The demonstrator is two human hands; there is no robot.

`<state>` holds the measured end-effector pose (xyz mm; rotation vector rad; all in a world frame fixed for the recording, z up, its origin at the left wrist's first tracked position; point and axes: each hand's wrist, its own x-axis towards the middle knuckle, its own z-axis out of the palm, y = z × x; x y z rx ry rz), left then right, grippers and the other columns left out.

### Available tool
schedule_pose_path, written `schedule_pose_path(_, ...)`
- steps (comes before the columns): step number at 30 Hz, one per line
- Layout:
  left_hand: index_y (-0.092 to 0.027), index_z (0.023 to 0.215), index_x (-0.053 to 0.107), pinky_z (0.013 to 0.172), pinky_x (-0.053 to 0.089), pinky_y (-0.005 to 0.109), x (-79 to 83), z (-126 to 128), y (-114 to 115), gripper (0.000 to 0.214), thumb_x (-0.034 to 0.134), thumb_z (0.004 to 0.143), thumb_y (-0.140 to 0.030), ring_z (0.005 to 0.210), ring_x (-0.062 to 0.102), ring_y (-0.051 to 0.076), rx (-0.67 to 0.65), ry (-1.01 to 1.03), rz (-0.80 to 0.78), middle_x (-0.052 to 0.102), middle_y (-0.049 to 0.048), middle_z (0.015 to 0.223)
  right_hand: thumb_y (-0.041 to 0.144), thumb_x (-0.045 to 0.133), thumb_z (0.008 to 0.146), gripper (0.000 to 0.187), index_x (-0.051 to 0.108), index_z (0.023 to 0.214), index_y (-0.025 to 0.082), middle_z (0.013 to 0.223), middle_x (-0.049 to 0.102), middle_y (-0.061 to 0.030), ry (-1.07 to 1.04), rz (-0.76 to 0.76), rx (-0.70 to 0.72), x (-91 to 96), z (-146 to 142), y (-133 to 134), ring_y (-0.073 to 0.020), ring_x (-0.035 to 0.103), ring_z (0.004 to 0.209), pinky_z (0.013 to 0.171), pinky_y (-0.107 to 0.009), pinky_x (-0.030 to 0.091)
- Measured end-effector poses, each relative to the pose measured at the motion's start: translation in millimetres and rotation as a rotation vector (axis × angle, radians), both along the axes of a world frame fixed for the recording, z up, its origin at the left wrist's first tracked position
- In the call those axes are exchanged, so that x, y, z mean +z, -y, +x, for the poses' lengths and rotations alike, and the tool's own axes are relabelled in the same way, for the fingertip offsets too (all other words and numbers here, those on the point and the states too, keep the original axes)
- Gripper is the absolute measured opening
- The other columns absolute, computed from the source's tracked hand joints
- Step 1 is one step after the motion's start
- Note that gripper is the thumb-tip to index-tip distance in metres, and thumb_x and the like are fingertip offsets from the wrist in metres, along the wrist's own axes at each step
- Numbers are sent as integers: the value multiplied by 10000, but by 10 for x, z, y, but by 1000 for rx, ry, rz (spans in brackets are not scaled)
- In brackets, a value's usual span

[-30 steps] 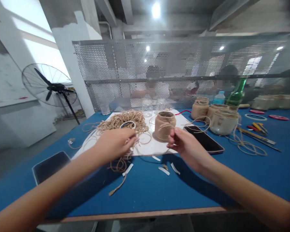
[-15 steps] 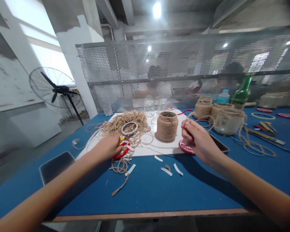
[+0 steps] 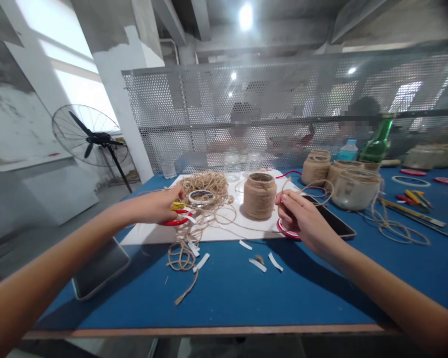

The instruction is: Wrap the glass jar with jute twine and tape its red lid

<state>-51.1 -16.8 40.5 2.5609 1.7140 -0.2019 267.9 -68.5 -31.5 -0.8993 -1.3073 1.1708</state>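
Note:
My left hand [image 3: 160, 203] is closed beside the twine heap [image 3: 209, 186]. It grips red-and-yellow-handled scissors [image 3: 175, 219], their red loops showing below the palm and the blades hidden. A pinch of my right hand [image 3: 296, 214] holds a strand of jute twine [image 3: 308, 186], which loops off to the right. Just left of that hand, a twine-wrapped jar [image 3: 260, 196] stands upright on white board [image 3: 153, 234]. Under the right hand lies a red-and-white disc [image 3: 286, 229], partly covered. A pale ring [image 3: 201, 198] rests against the heap.
White paper strips [image 3: 257, 265] and loose twine coils [image 3: 181, 256] lie on the blue table [image 3: 224, 303]. A phone [image 3: 100, 271] is under my left forearm, another dark device [image 3: 332, 219] at right. More jars [image 3: 354, 189] stand beyond it. A perforated metal screen [image 3: 194, 109] closes the back.
My left hand has moved up and left, and the scissors have shifted left with it. The phone lies further right and nearer. My right hand has hardly moved.

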Motion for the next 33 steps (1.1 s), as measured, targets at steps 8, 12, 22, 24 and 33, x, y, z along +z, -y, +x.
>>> schedule_pose_path(8, -157, 1143, 425, 543, 339, 240, -32, -67, 67, 410, 429, 733, -154, 668, 522, 174, -21, -283, 136, 587, 105, 859, 358, 413, 891, 204, 492, 768, 215, 480, 312, 75, 6, -9, 27, -4, 8, 19, -54, 207, 405, 398, -208, 149)
schedule_pose_path(12, -165, 1206, 381, 520, 331, 255, -155, -45, 143, 487, 383, 720, -122, 675, 562, 209, 16, -357, 244, 593, 121, 858, 332, 434, 880, 188, 499, 751, 212, 475, 300, 74, -37, 32, -28, 58, 37, 41, -59, 194, 410, 405, -215, 144)
schedule_pose_path(22, -271, 1230, 407, 628, 418, 269, 219, -218, 203, 566, 421, 763, -590, 799, 598, 233, 91, -36, 24, 629, 96, 980, 347, 475, 842, 151, 485, 722, 255, 484, 288, 49, -137, 111, -265, 84, 156, 5, -96, 175, 411, 413, -272, 109)
schedule_pose_path(24, -267, 1268, 381, 646, 425, 277, 299, -257, 194, 696, 407, 717, -692, 790, 600, 238, 154, -8, 1, 632, 94, 978, 348, 487, 832, 153, 489, 709, 257, 478, 289, 46, -143, 86, -259, 83, 157, 7, -97, 164, 408, 409, -276, 103)
schedule_pose_path(33, -168, 1169, 539, 706, 415, 253, 536, -430, 182, 587, 264, 843, -571, 793, 547, 166, 230, 145, 83, 625, 47, 993, 336, 476, 836, 157, 504, 719, 235, 477, 295, 56, -116, 64, -196, 104, 121, 21, -83, 165, 407, 414, -260, 99)
